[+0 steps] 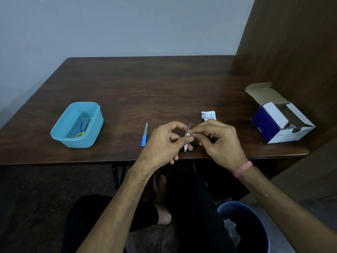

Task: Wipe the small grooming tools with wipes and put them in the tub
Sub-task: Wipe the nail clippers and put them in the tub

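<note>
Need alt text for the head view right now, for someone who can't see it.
A person's left hand holds a small metal nail clipper above the table's near edge while the right hand rubs it with a small wipe. A blue-handled nail file lies left of the hands.

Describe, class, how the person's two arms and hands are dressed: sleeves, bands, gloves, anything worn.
Both forearms are bare, no sleeves in view, and both hands are bare with no gloves. The right hand has a pink thread band round its wrist. The left hand and its wrist show nothing worn.

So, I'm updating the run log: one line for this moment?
left hand holds nail clipper | right hand wipes it | nail file waiting
</note>
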